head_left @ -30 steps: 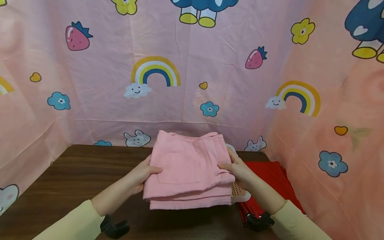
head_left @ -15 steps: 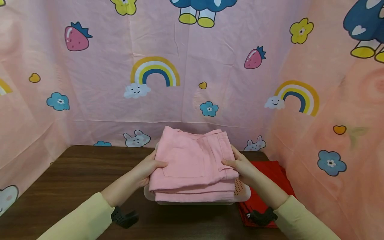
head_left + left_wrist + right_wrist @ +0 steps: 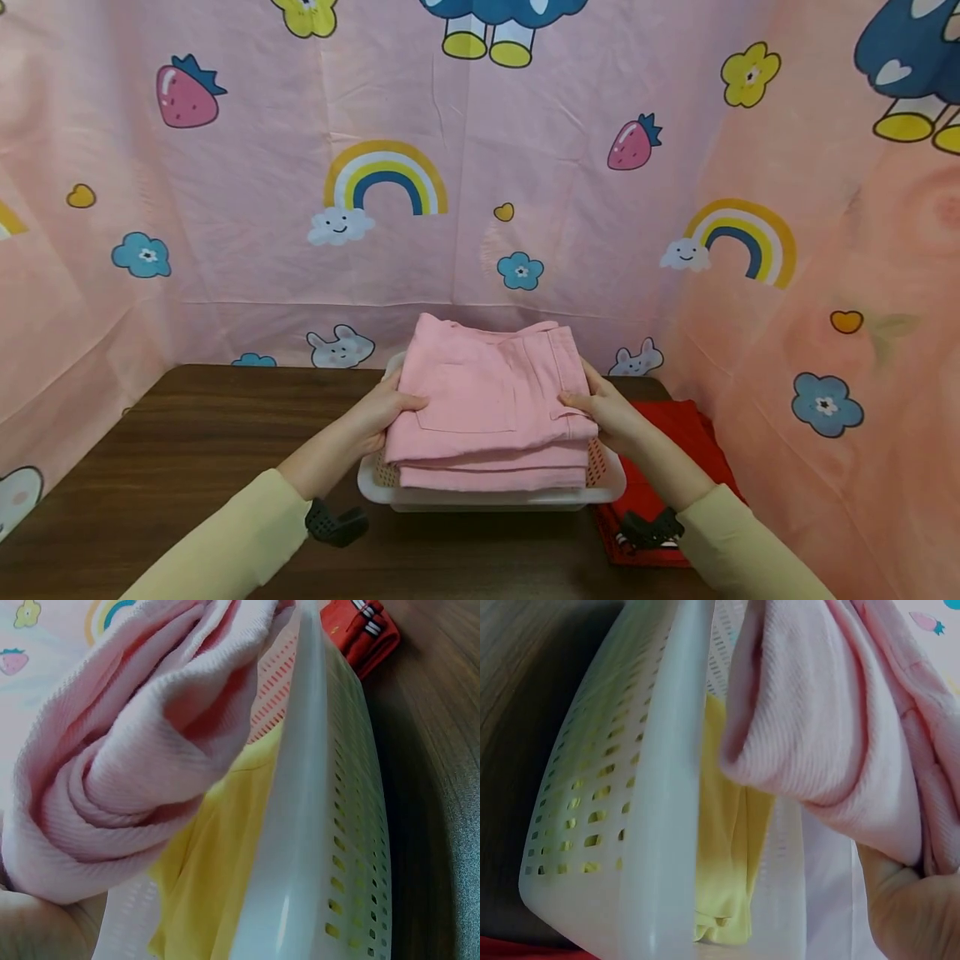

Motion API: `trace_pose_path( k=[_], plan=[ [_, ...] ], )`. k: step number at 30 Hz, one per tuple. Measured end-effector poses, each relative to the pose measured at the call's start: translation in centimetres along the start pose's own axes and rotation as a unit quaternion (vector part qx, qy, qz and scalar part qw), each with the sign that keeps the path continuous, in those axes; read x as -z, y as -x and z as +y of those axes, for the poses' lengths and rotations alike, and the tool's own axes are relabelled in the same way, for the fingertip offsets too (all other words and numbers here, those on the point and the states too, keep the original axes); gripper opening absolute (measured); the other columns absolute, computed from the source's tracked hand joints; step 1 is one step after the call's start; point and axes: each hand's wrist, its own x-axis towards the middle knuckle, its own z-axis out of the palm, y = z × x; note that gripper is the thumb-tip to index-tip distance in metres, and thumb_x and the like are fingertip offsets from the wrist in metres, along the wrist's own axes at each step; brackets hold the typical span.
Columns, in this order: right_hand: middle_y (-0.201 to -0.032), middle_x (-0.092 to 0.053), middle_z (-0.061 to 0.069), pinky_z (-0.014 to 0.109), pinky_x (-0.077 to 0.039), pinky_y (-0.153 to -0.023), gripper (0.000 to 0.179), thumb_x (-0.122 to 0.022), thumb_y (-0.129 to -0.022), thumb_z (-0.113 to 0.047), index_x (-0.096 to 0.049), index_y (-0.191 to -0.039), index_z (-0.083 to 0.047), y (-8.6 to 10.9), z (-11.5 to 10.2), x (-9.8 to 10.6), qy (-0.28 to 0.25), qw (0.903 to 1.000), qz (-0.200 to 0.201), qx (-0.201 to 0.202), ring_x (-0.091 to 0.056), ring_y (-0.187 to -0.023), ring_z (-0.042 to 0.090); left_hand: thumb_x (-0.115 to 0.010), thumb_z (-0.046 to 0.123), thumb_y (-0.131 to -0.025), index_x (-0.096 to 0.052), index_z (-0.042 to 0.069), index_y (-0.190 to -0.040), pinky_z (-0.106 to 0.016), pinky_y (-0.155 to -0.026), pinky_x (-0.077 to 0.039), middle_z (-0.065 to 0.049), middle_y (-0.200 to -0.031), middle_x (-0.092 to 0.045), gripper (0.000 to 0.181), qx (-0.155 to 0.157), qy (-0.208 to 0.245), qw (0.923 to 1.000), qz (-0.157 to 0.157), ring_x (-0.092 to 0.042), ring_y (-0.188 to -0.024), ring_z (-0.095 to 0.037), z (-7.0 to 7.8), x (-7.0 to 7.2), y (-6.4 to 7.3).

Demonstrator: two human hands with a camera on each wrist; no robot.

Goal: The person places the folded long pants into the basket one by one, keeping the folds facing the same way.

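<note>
Folded pink trousers [image 3: 480, 400], with stitched seams and a waistband at the far end, are held between both hands over a white plastic basket [image 3: 495, 497]. My left hand [image 3: 378, 412] grips their left side, thumb on top. On the opposite side my right hand [image 3: 609, 410] holds them the same way, fingers underneath. In the wrist views the pink layers hang above the basket's rim. Inside the perforated basket lies a yellow garment [image 3: 217, 855], seen below the trousers in the right wrist view too.
A folded red garment [image 3: 675, 450] lies on the dark wooden table [image 3: 225, 433], just right of the basket. Behind the table hangs a pink printed curtain [image 3: 480, 150], which also runs along both sides.
Both hands have carried the pink trousers slightly right and farther back, so they sit over the basket. More of the basket's front rim shows now.
</note>
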Motion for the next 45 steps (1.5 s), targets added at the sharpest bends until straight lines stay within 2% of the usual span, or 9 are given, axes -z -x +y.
trace_pose_path(
  k=[7,14,17,20,25,29,34,42,45],
  plan=[
    [-0.147,-0.021,0.019,0.046,-0.041,-0.096,0.077,-0.054,-0.095,-0.005,-0.008,-0.155,-0.024,-0.7,1.0,0.3,0.016,0.9998,0.010,-0.008,-0.033,-0.124,0.034,-0.050,-0.003,-0.092,-0.014,0.009,-0.149,-0.035,-0.082,-0.048,-0.022,-0.134,-0.034,0.069,0.002,0.010,0.9999,0.004,-0.049,-0.108,-0.028,-1.0,0.2,-0.6],
    [-0.149,-0.018,0.018,0.051,-0.040,-0.098,0.079,-0.056,-0.095,-0.008,-0.007,-0.155,-0.024,-1.1,2.2,0.6,0.033,0.9992,0.016,-0.020,-0.030,-0.126,0.037,-0.047,-0.006,-0.092,-0.014,0.010,-0.151,-0.039,-0.084,-0.049,-0.023,-0.135,-0.035,0.069,0.014,0.026,0.9994,0.016,-0.050,-0.108,-0.030,-2.0,0.0,-0.8],
    [-0.151,-0.015,0.018,0.050,-0.038,-0.100,0.081,-0.056,-0.095,-0.008,-0.004,-0.155,-0.023,-1.2,2.7,0.8,0.032,0.9989,0.022,-0.026,-0.028,-0.126,0.037,-0.046,-0.007,-0.092,-0.015,0.009,-0.150,-0.040,-0.088,-0.046,-0.023,-0.136,-0.035,0.067,0.014,0.015,0.9996,0.018,-0.048,-0.111,-0.030,-2.3,-0.2,-1.1],
    [-0.153,-0.012,0.017,0.052,-0.031,-0.105,0.082,-0.055,-0.094,-0.007,-0.003,-0.155,-0.020,-1.2,3.0,0.9,0.033,0.9988,0.028,-0.024,-0.025,-0.129,0.036,-0.047,-0.007,-0.092,-0.018,0.005,-0.148,-0.041,-0.091,-0.043,-0.023,-0.136,-0.036,0.064,0.011,-0.003,0.9997,0.024,-0.046,-0.113,-0.031,-2.7,-0.6,-1.4],
    [-0.155,-0.010,0.017,0.055,-0.024,-0.108,0.081,-0.055,-0.095,-0.007,-0.002,-0.155,-0.019,-1.2,3.6,0.9,0.053,0.9977,0.033,-0.026,-0.020,-0.132,0.036,-0.047,-0.008,-0.091,-0.022,0.001,-0.146,-0.044,-0.096,-0.038,-0.024,-0.134,-0.038,0.061,0.019,-0.029,0.9983,0.048,-0.044,-0.115,-0.032,-3.1,-1.1,-1.5],
    [-0.154,-0.013,0.016,0.055,-0.024,-0.107,0.080,-0.055,-0.095,-0.008,-0.005,-0.155,-0.021,-1.3,3.9,0.8,0.059,0.9970,0.041,-0.029,-0.021,-0.132,0.035,-0.047,-0.008,-0.090,-0.021,0.002,-0.147,-0.047,-0.099,-0.035,-0.024,-0.135,-0.037,0.063,0.022,-0.042,0.9972,0.058,-0.041,-0.118,-0.034,-3.3,-1.2,-1.4],
    [-0.156,-0.008,0.014,0.053,-0.016,-0.110,0.078,-0.055,-0.093,-0.005,-0.009,-0.155,-0.017,-1.6,4.0,0.8,0.074,0.9961,0.044,-0.022,-0.017,-0.135,0.034,-0.047,-0.009,-0.087,-0.023,0.001,-0.147,-0.049,-0.102,-0.033,-0.025,-0.135,-0.037,0.065,0.025,-0.057,0.9958,0.068,-0.041,-0.119,-0.035,-3.4,-1.2,-1.5],
    [-0.149,-0.024,0.020,0.051,-0.019,-0.110,0.076,-0.055,-0.092,-0.001,-0.011,-0.153,-0.007,-1.9,4.3,0.6,0.085,0.9950,0.046,-0.023,-0.027,-0.130,0.034,-0.048,-0.010,-0.084,-0.033,-0.009,-0.136,-0.051,-0.102,-0.032,-0.025,-0.130,-0.042,0.054,0.033,-0.117,0.9882,0.093,-0.042,-0.116,-0.035,-3.8,-1.3,-1.7],
    [-0.148,-0.023,0.022,0.053,-0.018,-0.110,0.074,-0.055,-0.092,-0.001,-0.011,-0.152,-0.003,-1.9,4.4,0.5,0.100,0.9936,0.044,-0.026,-0.026,-0.130,0.036,-0.050,-0.010,-0.082,-0.038,-0.011,-0.131,-0.050,-0.102,-0.032,-0.025,-0.127,-0.044,0.050,0.035,-0.144,0.9839,0.100,-0.042,-0.114,-0.034,-4.0,-1.3,-1.7]
  ],
)
